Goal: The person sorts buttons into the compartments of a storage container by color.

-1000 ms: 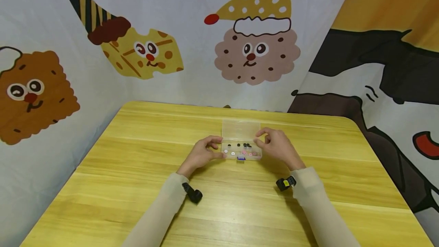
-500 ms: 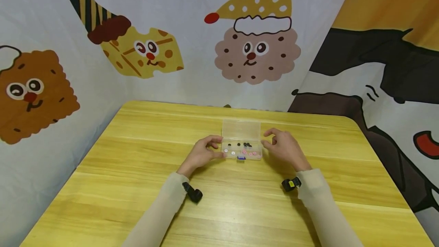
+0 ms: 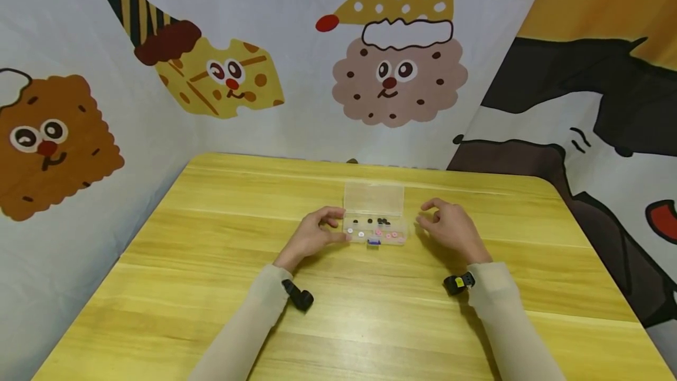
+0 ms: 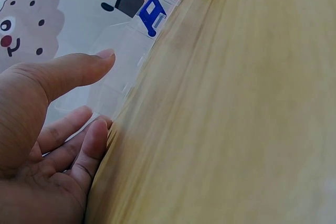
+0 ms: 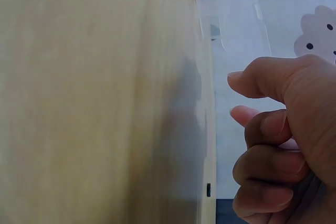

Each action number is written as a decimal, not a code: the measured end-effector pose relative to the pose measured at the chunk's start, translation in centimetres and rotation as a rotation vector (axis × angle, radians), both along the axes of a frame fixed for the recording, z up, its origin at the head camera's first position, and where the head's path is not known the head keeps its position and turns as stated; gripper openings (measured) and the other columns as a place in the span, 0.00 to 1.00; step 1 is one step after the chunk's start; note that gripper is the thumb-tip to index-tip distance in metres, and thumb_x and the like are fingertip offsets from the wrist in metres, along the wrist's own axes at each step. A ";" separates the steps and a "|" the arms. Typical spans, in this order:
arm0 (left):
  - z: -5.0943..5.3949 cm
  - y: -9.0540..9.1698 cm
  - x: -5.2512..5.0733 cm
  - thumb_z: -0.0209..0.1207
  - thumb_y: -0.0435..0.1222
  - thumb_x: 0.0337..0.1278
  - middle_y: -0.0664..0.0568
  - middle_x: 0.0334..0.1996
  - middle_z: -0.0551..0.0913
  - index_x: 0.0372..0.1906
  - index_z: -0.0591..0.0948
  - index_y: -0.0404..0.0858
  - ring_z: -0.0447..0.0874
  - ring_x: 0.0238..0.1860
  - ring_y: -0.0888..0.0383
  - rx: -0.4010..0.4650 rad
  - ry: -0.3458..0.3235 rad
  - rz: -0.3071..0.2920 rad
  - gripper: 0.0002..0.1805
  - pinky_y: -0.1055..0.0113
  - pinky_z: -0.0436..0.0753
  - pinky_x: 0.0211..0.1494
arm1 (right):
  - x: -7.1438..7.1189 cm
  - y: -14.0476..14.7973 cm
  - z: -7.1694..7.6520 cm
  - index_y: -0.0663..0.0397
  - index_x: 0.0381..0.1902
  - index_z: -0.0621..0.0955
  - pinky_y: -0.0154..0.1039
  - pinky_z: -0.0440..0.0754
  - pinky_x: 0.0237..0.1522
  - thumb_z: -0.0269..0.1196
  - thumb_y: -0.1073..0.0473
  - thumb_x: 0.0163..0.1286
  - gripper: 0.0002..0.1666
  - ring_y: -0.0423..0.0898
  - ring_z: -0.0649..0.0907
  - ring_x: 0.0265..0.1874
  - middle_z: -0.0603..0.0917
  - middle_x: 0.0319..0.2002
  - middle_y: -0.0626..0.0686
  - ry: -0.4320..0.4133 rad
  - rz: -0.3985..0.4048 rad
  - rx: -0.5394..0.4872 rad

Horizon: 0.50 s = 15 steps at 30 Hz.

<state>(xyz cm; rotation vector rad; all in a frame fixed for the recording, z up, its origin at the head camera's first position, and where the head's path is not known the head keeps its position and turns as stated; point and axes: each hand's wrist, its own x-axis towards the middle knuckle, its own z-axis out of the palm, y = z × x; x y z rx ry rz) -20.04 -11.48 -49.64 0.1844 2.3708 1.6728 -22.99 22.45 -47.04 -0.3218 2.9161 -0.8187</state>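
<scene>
A small clear plastic compartment box (image 3: 365, 226) lies on the table with its lid (image 3: 374, 199) raised at the back. Several black buttons (image 3: 383, 221) sit in the rear row; white buttons (image 3: 361, 234) and pink buttons (image 3: 388, 236) are in the front row. A blue latch (image 3: 374, 242) sticks out at the front. My left hand (image 3: 312, 233) holds the box's left end, thumb at the front corner and fingers towards the back. To the right of the box, apart from it, hovers my right hand (image 3: 449, 228). Its thumb and index finger are separated, the others curled, with nothing visible between them.
The box stands on a wooden table (image 3: 338, 322), towards its far edge. Behind it hangs a cloth (image 3: 307, 75) printed with cartoon food. A small dark mark (image 5: 208, 190) shows near the table edge in the right wrist view.
My right hand has moved right, away from the box's right end. The left hand keeps its place at the box. The head view has tilted slightly.
</scene>
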 end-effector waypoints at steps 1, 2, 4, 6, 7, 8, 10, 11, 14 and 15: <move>0.0 0.0 0.0 0.77 0.43 0.51 0.56 0.59 0.82 0.65 0.80 0.49 0.77 0.56 0.53 -0.001 -0.002 -0.001 0.34 0.57 0.76 0.58 | -0.1 0.1 0.0 0.56 0.59 0.79 0.38 0.70 0.18 0.63 0.48 0.74 0.23 0.44 0.73 0.14 0.82 0.22 0.50 -0.008 -0.002 -0.005; 0.0 0.0 0.0 0.77 0.43 0.51 0.56 0.59 0.82 0.65 0.80 0.49 0.77 0.56 0.53 -0.002 -0.002 -0.001 0.34 0.57 0.76 0.58 | -0.1 0.3 0.0 0.57 0.59 0.79 0.38 0.71 0.18 0.63 0.48 0.74 0.24 0.44 0.74 0.15 0.83 0.22 0.50 -0.016 -0.003 -0.008; 0.1 0.0 0.0 0.77 0.43 0.51 0.55 0.59 0.82 0.65 0.80 0.49 0.77 0.56 0.53 -0.003 -0.002 0.000 0.34 0.57 0.76 0.58 | -0.1 0.6 0.1 0.57 0.60 0.78 0.39 0.71 0.20 0.64 0.48 0.74 0.24 0.44 0.76 0.16 0.84 0.23 0.49 -0.029 -0.003 -0.008; 0.1 0.1 0.0 0.77 0.43 0.51 0.55 0.59 0.82 0.65 0.80 0.49 0.77 0.56 0.53 -0.002 -0.004 0.000 0.34 0.57 0.76 0.57 | -0.2 1.0 0.2 0.58 0.61 0.78 0.39 0.72 0.22 0.63 0.48 0.75 0.25 0.44 0.77 0.17 0.85 0.24 0.49 -0.046 -0.008 -0.004; 0.1 0.1 0.0 0.77 0.43 0.51 0.56 0.59 0.82 0.65 0.80 0.49 0.77 0.56 0.53 -0.002 -0.006 0.000 0.34 0.57 0.76 0.57 | -0.2 1.1 0.3 0.58 0.61 0.78 0.39 0.73 0.22 0.63 0.48 0.75 0.25 0.44 0.78 0.18 0.85 0.25 0.50 -0.054 -0.012 -0.001; 0.2 0.1 0.0 0.77 0.42 0.52 0.56 0.58 0.82 0.65 0.80 0.49 0.77 0.56 0.53 -0.003 -0.007 0.000 0.34 0.57 0.76 0.57 | -0.2 1.3 0.4 0.58 0.61 0.78 0.40 0.73 0.23 0.63 0.48 0.75 0.25 0.44 0.79 0.19 0.86 0.26 0.50 -0.061 -0.016 0.001; 0.2 0.2 0.1 0.77 0.42 0.51 0.56 0.58 0.82 0.65 0.80 0.49 0.77 0.55 0.53 -0.003 -0.010 0.000 0.34 0.57 0.77 0.57 | -0.2 1.7 0.6 0.58 0.62 0.78 0.39 0.75 0.26 0.63 0.48 0.75 0.26 0.43 0.80 0.21 0.87 0.28 0.50 -0.078 -0.024 0.010; 0.3 0.2 0.1 0.77 0.42 0.52 0.55 0.58 0.82 0.65 0.80 0.48 0.77 0.55 0.53 -0.003 -0.009 0.000 0.34 0.57 0.77 0.57 | -0.2 1.9 0.7 0.58 0.62 0.78 0.39 0.76 0.27 0.63 0.48 0.75 0.26 0.43 0.81 0.23 0.88 0.29 0.51 -0.089 -0.028 0.013; 0.2 0.1 0.1 0.77 0.42 0.52 0.55 0.58 0.82 0.65 0.80 0.48 0.77 0.55 0.54 -0.001 -0.008 0.001 0.33 0.58 0.77 0.57 | -0.3 2.6 1.0 0.58 0.63 0.77 0.39 0.78 0.31 0.63 0.48 0.74 0.27 0.43 0.84 0.27 0.90 0.34 0.53 -0.121 -0.032 0.014; 0.2 0.1 0.1 0.77 0.42 0.52 0.55 0.58 0.82 0.65 0.80 0.48 0.77 0.55 0.54 0.001 -0.008 0.001 0.33 0.58 0.77 0.57 | -0.3 2.8 1.1 0.58 0.63 0.77 0.39 0.79 0.32 0.64 0.48 0.74 0.27 0.42 0.85 0.28 0.90 0.35 0.53 -0.130 -0.034 0.013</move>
